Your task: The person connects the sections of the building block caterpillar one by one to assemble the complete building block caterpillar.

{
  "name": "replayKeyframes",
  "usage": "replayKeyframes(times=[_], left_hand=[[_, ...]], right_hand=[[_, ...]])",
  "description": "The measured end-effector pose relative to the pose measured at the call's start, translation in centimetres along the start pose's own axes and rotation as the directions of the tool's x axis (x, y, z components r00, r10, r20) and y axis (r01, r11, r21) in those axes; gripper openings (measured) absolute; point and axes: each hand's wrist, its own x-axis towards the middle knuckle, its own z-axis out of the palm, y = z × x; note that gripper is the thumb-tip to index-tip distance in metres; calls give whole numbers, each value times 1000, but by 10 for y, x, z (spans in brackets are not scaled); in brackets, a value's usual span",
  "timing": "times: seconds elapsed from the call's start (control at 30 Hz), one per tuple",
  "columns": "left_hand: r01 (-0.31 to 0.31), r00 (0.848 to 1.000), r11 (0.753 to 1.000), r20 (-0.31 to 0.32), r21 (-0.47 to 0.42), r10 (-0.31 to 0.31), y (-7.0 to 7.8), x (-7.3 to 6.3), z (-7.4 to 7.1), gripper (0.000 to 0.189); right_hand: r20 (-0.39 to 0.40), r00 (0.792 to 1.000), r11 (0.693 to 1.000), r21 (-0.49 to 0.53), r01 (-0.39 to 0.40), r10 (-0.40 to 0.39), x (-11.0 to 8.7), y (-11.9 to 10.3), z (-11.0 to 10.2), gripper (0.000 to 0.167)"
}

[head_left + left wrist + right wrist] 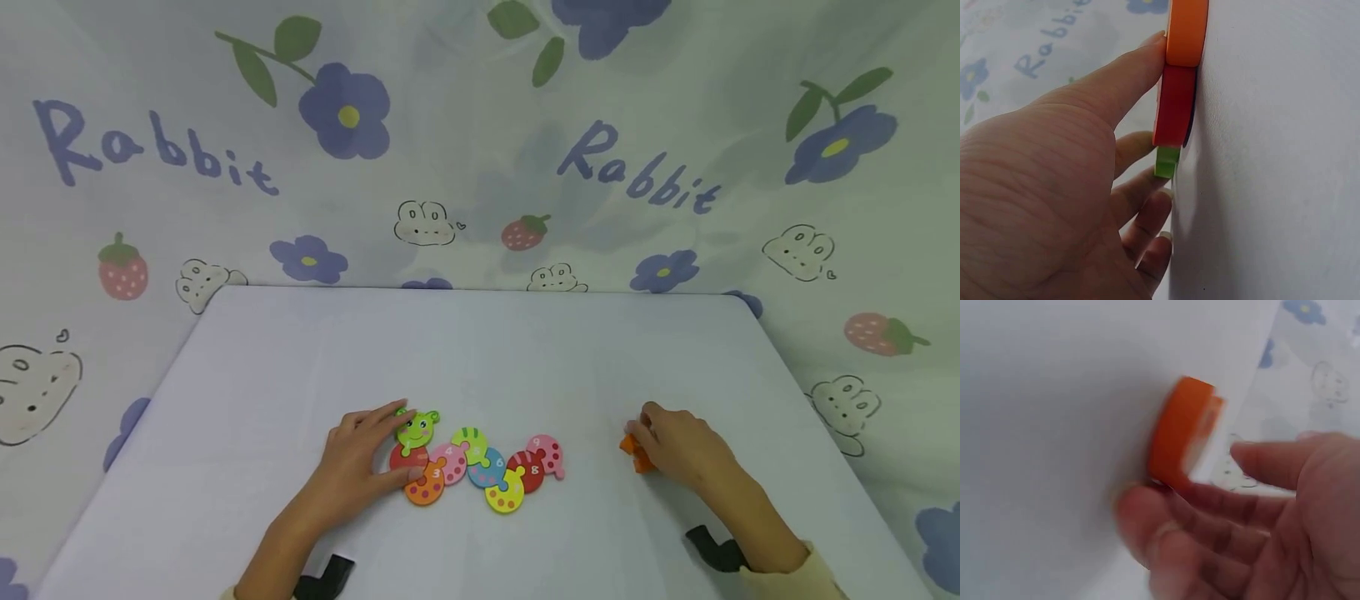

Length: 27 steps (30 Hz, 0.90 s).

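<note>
A caterpillar puzzle of round, colored, numbered pieces lies joined on the white table, left of centre, with a smiling green head at its left end. My left hand spreads over that end, fingertips at the head and thumb at the orange piece marked 3. In the left wrist view, the thumb tip meets the edges of the orange and red pieces. My right hand is at a separate orange piece on the right. Its fingers touch the piece's lower end; the thumb stands apart.
The white table reaches back to a curtain printed with rabbits, flowers and strawberries. Black straps show by both wrists, near the table's front.
</note>
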Motion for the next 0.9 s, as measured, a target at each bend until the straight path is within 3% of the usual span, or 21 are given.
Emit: replayKeyframes(times=[0.2, 0.4, 0.53, 0.7, 0.9], left_hand=[[15, 1000, 1000, 4, 3, -15, -2, 0, -1, 82], [9, 1000, 1000, -2, -9, -9, -3, 0, -1, 82], [4, 1000, 1000, -4, -16, -4, -2, -1, -1, 81], [0, 1000, 1000, -4, -6, 0, -1, -2, -1, 80], [-2, 1000, 1000, -3, -19, 2, 0, -2, -1, 80]], right_hand=[[98, 985, 988, -38, 150, -145, -26, -9, 3, 56], [-30, 982, 976, -118, 182, -186, -30, -24, 24, 52], [-101, 980, 982, -93, 163, -172, -29, -43, 34, 50], [-132, 980, 989, -19, 146, -147, -34, -71, 45, 51], [-194, 964, 980, -110, 165, -184, -39, -84, 55, 46]])
